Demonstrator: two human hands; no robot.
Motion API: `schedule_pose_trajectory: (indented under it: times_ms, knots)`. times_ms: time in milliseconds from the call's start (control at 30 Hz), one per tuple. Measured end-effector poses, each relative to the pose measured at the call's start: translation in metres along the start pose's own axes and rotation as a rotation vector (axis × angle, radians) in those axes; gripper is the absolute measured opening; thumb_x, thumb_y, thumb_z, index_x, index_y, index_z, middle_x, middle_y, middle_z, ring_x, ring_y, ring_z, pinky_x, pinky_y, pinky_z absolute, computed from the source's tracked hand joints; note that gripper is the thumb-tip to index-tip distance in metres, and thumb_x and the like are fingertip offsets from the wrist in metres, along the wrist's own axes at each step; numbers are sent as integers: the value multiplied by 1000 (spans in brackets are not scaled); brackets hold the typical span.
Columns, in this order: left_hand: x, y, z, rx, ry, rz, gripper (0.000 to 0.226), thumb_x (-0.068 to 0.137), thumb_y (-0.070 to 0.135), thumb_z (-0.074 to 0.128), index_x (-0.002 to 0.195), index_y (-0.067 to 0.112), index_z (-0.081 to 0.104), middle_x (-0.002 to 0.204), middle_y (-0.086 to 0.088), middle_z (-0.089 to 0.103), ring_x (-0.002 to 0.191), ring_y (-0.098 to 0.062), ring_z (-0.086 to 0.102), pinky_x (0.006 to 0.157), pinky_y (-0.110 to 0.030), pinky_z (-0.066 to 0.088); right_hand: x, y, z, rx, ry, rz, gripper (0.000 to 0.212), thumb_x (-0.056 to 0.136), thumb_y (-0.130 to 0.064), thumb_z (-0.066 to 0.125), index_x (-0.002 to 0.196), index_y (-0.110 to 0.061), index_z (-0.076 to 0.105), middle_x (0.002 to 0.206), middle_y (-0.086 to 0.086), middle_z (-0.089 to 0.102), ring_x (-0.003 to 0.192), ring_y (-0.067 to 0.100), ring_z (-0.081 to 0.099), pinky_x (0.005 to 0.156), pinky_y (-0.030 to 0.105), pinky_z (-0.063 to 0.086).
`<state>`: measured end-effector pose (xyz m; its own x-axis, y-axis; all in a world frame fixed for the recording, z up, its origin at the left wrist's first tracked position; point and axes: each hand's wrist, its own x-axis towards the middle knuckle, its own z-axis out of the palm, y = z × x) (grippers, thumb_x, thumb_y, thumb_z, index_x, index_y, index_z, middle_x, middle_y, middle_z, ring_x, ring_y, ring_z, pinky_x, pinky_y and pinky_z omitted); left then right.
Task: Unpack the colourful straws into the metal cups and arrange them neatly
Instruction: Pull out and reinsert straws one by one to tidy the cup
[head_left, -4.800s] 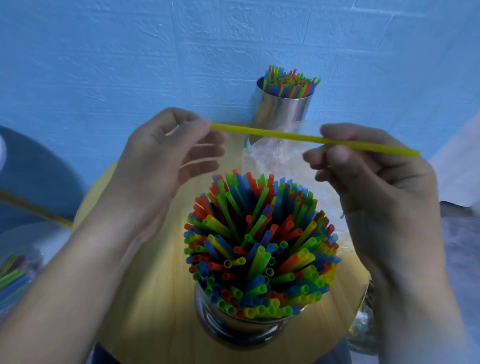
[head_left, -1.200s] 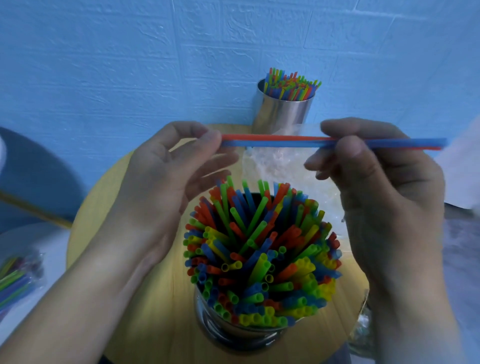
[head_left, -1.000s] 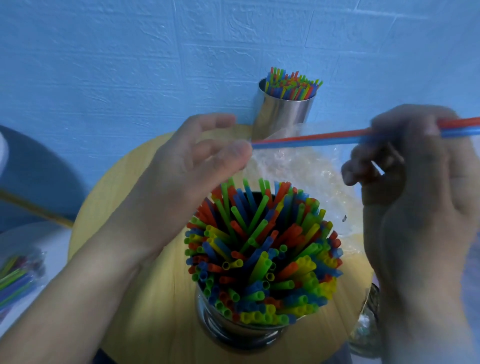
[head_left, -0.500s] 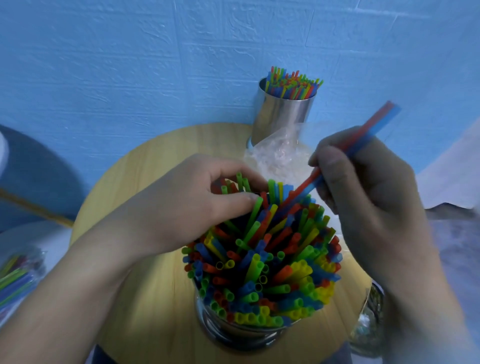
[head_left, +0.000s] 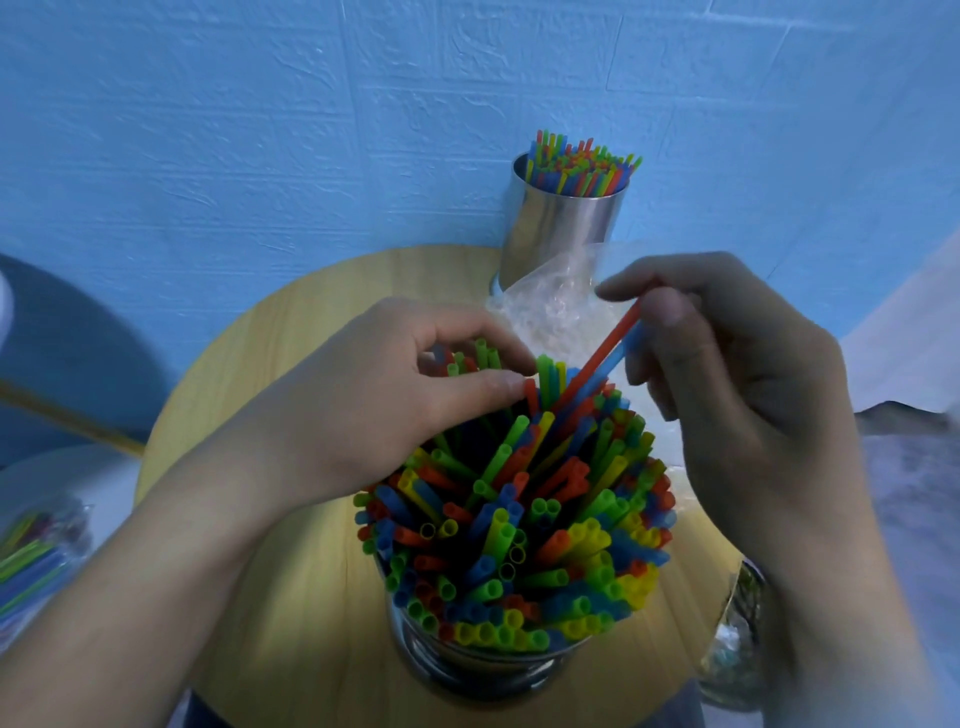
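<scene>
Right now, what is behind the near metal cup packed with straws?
A crumpled clear plastic bag lies behind it; a second metal cup of straws stands farther back by the blue wall. The near cup's straws and the right hand hide the bag's near part.

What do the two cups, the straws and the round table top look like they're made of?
Near cup and far cup: metal, likely stainless steel, with a shiny, mirror-like wall. Straws: thin plastic, seen as smooth, brightly coloured hollow tubes. Table top: wood or wood-look laminate, matte, with pale grain lines; which one cannot be told.
</scene>
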<state>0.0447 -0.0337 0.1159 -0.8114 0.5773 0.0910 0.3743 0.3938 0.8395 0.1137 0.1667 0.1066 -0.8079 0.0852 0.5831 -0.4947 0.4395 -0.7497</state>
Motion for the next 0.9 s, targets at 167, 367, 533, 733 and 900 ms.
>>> schedule_pose_trajectory:
  times_ms: [167,367,533,733,900]
  knots:
    - [0,-3,4,27,54,-1,6,87,40,70,90,43,75,81,19,75,73,-2,72,67,-25,57,-3,-1,-4,-87,-114,85,22,97,-18,56,85,-26,73,63,-7,58,58,13,51,52,18,36]
    - [-5,-4,7,73,139,-43,10,91,41,65,87,45,73,75,6,74,68,-16,70,69,-46,60,-2,0,-8,12,-183,171,9,89,-18,71,87,-27,74,72,-3,63,63,17,54,55,24,43]
    - [-14,-7,8,152,196,-92,14,91,34,60,87,43,70,65,-1,70,58,-26,66,59,-51,57,-2,1,-13,-41,-212,209,5,89,-30,79,88,-35,78,81,0,68,73,28,60,65,38,50]
    - [-15,0,-2,245,139,-129,22,82,65,57,93,50,68,86,31,68,75,4,66,68,-31,52,-4,-1,-12,-87,-264,216,19,91,-41,63,101,-47,78,94,-5,69,82,21,65,67,46,53]
    - [-9,13,-1,302,184,-65,23,76,68,60,94,57,69,85,47,59,81,16,59,66,-24,43,-5,2,-7,-45,-280,236,21,91,-40,63,101,-50,78,94,-1,69,86,27,66,68,53,53]
